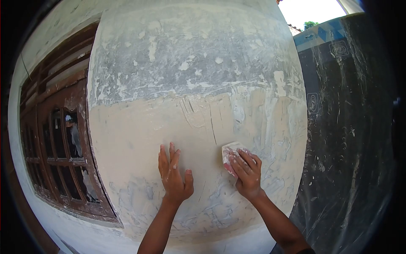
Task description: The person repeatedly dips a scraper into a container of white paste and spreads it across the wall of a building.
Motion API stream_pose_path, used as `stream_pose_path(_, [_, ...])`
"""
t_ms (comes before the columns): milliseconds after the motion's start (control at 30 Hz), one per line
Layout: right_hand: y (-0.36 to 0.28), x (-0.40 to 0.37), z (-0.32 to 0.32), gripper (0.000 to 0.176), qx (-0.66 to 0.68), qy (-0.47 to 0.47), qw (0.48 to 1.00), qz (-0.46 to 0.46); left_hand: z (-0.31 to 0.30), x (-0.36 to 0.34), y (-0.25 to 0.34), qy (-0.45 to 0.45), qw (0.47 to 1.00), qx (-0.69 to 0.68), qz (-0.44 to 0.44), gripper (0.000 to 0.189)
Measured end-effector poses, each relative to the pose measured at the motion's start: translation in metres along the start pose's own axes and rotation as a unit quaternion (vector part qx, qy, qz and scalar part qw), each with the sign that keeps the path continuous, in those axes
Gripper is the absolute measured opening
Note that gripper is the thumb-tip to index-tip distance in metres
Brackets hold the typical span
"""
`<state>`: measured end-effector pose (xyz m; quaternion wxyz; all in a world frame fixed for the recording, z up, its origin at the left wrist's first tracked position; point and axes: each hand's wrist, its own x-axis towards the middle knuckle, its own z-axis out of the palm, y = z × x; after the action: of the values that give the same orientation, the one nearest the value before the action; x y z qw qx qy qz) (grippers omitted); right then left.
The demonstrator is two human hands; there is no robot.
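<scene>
Smooth cream filler covers the middle band of the wall [135,127] in front of me, with rougher grey and white patches above and below. My left hand [174,180] is raised over the cream band, fingers stretched out and thumb apart, holding nothing. To its right, my right hand [247,171] has its fingers closed over a flat, white-smeared pad [230,148] with a reddish lower edge, held against the wall. White residue coats the fingers of both hands. Thin dark cracks and a scratched patch lie above the pad.
A brown wooden window [63,161] with small panes and a slatted top is set into the wall on the left. On the right hangs a dark, scuffed sheet [342,127] with a blue strip along its top.
</scene>
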<state>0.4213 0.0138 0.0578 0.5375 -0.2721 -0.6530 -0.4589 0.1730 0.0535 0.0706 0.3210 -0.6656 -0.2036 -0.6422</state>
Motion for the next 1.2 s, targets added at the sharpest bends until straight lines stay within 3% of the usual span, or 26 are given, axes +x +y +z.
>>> stream_pose_path(133, [0.041,0.106,0.01,0.065,-0.014,0.061,0.998,-0.028,0.012,0.004,0.007,0.003,1.0,-0.01,-0.003,0.053])
stream_pose_path(233, [0.057,0.114,0.025,0.065,-0.011,0.014,1.0,-0.019,0.017,0.005,0.01,0.002,1.0,-0.012,0.001,0.053])
stream_pose_path(567, [-0.012,-0.107,-0.004,0.049,-0.001,-0.075,0.995,0.06,0.007,-0.001,0.006,-0.009,1.0,-0.004,0.008,0.053])
stream_pose_path(667, [-0.012,-0.075,-0.016,0.048,0.02,-0.022,0.998,0.052,0.006,0.004,0.003,-0.001,1.0,-0.001,0.009,0.053])
stream_pose_path(767, [0.001,0.034,-0.009,0.053,0.042,0.057,0.997,0.019,0.007,0.005,0.004,-0.002,1.0,0.001,0.006,0.053])
stream_pose_path(867, [0.017,0.116,0.016,0.06,0.04,0.053,0.998,-0.015,0.011,0.006,0.009,0.004,1.0,-0.005,-0.006,0.053])
stream_pose_path(967, [0.021,0.14,0.044,0.062,0.014,0.041,0.999,-0.027,0.011,0.005,0.009,0.006,1.0,-0.004,-0.009,0.052])
stream_pose_path(1067, [0.01,0.097,0.051,0.059,0.0,0.013,1.0,-0.018,0.008,0.002,0.006,0.004,1.0,0.001,-0.005,0.053])
stream_pose_path(1200, [-0.019,-0.017,0.031,0.053,-0.008,-0.044,0.999,0.007,0.0,-0.001,0.0,0.004,1.0,0.005,-0.002,0.053])
